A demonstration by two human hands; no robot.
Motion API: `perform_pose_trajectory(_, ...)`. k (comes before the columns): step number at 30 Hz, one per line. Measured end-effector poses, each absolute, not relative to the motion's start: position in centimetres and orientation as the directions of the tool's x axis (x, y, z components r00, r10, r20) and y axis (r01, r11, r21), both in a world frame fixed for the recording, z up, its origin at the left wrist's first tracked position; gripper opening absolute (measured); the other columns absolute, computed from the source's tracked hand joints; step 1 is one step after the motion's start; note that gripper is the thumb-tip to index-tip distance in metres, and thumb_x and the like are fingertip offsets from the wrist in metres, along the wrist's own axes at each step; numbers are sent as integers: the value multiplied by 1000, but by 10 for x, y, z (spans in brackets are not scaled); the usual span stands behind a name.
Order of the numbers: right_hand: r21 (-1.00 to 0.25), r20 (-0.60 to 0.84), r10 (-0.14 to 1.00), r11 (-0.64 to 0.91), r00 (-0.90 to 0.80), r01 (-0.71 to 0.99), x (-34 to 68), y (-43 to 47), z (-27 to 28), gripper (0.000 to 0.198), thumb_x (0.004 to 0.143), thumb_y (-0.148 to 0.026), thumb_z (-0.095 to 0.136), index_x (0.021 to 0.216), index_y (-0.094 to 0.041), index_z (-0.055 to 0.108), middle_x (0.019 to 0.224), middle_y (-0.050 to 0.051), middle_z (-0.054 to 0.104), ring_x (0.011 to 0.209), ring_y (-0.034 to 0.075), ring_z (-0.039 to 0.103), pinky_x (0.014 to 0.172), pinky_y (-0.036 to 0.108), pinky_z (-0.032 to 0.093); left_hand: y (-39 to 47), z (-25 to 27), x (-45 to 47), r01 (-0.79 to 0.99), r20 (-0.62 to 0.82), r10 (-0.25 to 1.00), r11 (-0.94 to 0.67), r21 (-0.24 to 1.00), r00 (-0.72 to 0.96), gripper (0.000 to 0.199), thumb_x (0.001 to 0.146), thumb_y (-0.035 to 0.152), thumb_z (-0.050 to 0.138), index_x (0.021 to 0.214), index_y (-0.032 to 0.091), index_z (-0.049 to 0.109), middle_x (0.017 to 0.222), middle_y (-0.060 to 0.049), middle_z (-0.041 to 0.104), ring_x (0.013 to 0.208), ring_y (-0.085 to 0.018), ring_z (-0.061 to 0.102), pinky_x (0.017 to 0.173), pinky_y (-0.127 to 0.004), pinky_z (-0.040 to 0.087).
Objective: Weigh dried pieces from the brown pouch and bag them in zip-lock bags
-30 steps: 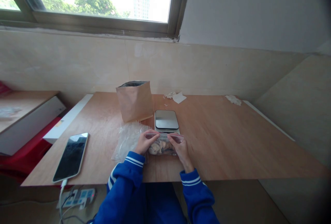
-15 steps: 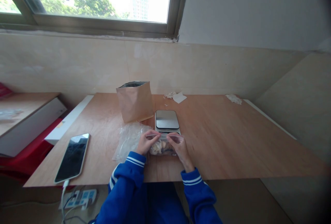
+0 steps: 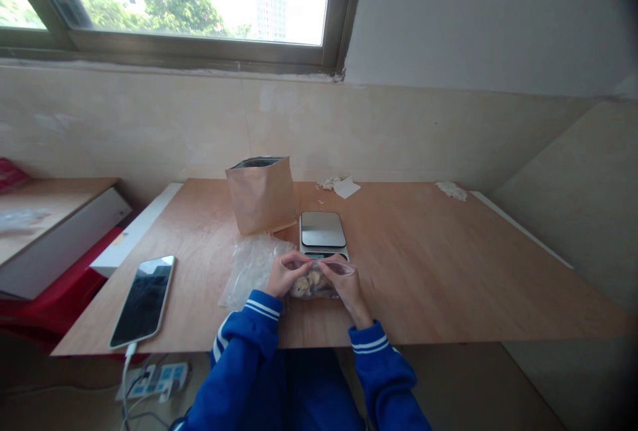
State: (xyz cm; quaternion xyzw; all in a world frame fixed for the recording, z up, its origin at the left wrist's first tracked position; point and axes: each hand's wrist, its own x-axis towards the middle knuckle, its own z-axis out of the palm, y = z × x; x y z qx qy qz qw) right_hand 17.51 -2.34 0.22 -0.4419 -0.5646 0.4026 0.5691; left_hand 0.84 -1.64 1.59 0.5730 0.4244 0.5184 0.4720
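Between my hands is a clear zip bag (image 3: 313, 287) with pale and dark dried pieces inside; their exact kind is hard to tell. My left hand (image 3: 286, 273) pinches the bag's top edge on the left, and my right hand (image 3: 345, 278) pinches the same edge on the right, fingertips close together near the middle. Just beyond the bag lies a kitchen scale (image 3: 323, 230) with a bare metal plate, its display partly covered by my fingers. Beside my left hand a pile of clear plastic bags (image 3: 249, 271) lies flat.
A brown paper pouch (image 3: 262, 195) stands with its top open behind the plastic bags. A phone (image 3: 143, 301) with a charging cable lies at the table's left front. White scraps (image 3: 346, 186) lie along the back edge, and a power strip (image 3: 157, 380) sits below the table.
My fingertips have drawn a little closer together along the bag's top edge. The view has shifted slightly; the scale and pouch stay in place.
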Motion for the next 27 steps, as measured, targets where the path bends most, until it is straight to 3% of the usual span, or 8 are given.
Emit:
perform_pose_trajectory(13,-952,307,952,307,-3,12,170,-26,7,19,74,-38,74,73,-19,72,71,1,67,69,16,63,66,28,52,-19,17,8,96,342,928,-358,929,149,27,78,43,69,84,17,73,82,-6,73,77,-17,66,71,-27,52)
perform_pose_trajectory(21,-938,346,934,343,86,50,176,-33,16,21,75,-41,73,70,-20,72,67,0,61,64,15,58,60,26,48,-22,26,11,100,319,935,-336,937,155,28,76,43,70,72,16,72,72,-6,73,67,-17,66,63,-26,51)
perform_pose_trajectory(27,-941,325,944,317,56,121,189,-39,33,33,86,-47,59,76,-19,73,69,3,65,66,17,60,61,27,47,-27,48,5,175,329,930,-355,918,163,28,81,43,65,80,17,75,77,-5,75,73,-19,67,68,-27,50)
